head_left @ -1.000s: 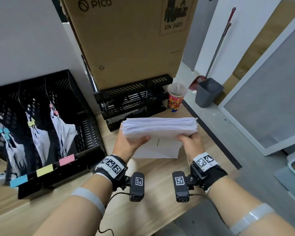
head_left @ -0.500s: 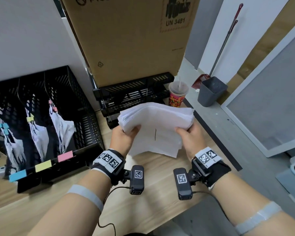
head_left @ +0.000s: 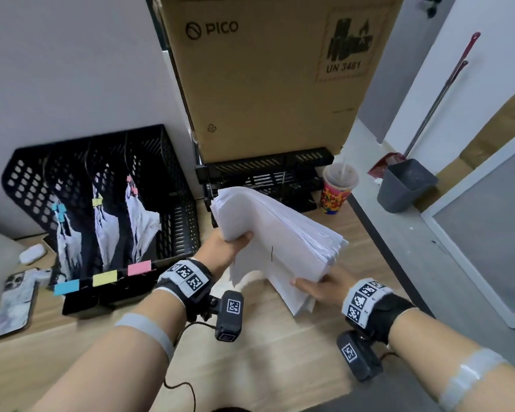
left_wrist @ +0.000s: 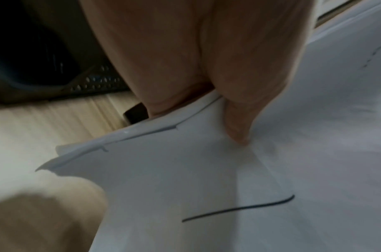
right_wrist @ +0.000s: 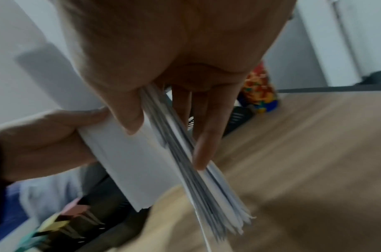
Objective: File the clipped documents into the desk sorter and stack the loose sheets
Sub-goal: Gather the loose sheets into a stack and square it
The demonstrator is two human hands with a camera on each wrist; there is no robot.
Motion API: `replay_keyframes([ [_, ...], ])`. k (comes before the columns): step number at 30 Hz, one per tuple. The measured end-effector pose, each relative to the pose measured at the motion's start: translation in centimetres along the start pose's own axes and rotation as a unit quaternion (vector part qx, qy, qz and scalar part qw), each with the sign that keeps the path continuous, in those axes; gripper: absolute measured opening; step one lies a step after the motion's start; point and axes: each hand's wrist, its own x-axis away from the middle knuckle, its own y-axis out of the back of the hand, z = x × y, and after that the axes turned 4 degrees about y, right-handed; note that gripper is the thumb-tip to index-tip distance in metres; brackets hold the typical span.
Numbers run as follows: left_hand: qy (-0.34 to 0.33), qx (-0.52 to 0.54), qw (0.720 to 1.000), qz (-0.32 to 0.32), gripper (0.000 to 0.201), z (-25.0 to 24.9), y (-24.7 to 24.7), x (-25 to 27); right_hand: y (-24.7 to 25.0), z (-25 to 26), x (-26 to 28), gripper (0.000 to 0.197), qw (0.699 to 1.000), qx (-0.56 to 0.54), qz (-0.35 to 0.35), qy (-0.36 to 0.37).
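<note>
Both hands hold a thick stack of loose white sheets [head_left: 280, 242] tilted above the wooden desk [head_left: 250, 367]. My left hand [head_left: 226, 245] grips its far left corner, thumb on top [left_wrist: 237, 133]. My right hand [head_left: 318, 285] grips the near right edge, thumb on one face and fingers [right_wrist: 204, 146] on the other of the stack [right_wrist: 129, 163]. The black mesh desk sorter [head_left: 173, 203] stands at the left. It holds three clipped documents [head_left: 143, 227] with blue, yellow and pink clips behind matching coloured labels [head_left: 104, 278].
A black tray rack [head_left: 268, 176] sits under a large cardboard box [head_left: 268, 84] at the back. A colourful paper cup [head_left: 336, 191] stands at the desk's right edge. A phone [head_left: 15, 301] and white earbud case [head_left: 32, 253] lie at the left. A grey dustpan [head_left: 405, 185] is on the floor.
The stack was held level and edge-on a second ago. It has since been turned so its right end swings down and towards me, and it now slants steeply.
</note>
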Motion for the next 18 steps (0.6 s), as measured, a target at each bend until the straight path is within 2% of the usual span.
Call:
replay_keyframes([
  [4, -0.012, 0.019, 1.000, -0.021, 0.026, -3.4, 2.9, 0.9, 0.6, 4.0, -0.3, 0.051, 0.993, -0.002, 0.056, 0.099],
  [6, -0.017, 0.024, 0.999, -0.038, 0.023, -5.0, 4.3, 1.4, 0.6, 6.1, -0.8, 0.040, 0.991, 0.002, 0.071, 0.117],
  [10, -0.038, -0.007, 0.992, -0.117, 0.040, -7.0, 7.3, 2.1, 1.1, 9.8, -2.0, 0.018, 0.984, 0.002, 0.065, 0.165],
  [12, -0.049, -0.058, 0.985, -0.155, 0.048, -7.3, 8.3, 2.2, 1.1, 11.3, -2.4, 0.017, 0.984, -0.016, 0.055, 0.171],
  [13, -0.042, -0.085, 0.980, -0.174, 0.047, -7.2, 8.8, 2.1, 1.1, 11.9, -2.5, 0.021, 0.984, -0.006, 0.039, 0.171],
  [15, 0.012, -0.129, 0.972, -0.197, 0.050, -6.5, 9.9, 2.2, 0.7, 12.9, -2.8, 0.027, 0.985, 0.024, 0.005, 0.169],
  [18, 0.068, -0.173, 0.969, -0.161, 0.058, -4.8, 11.7, 2.2, -0.3, 14.5, -3.1, 0.028, 0.987, 0.032, -0.016, 0.159],
])
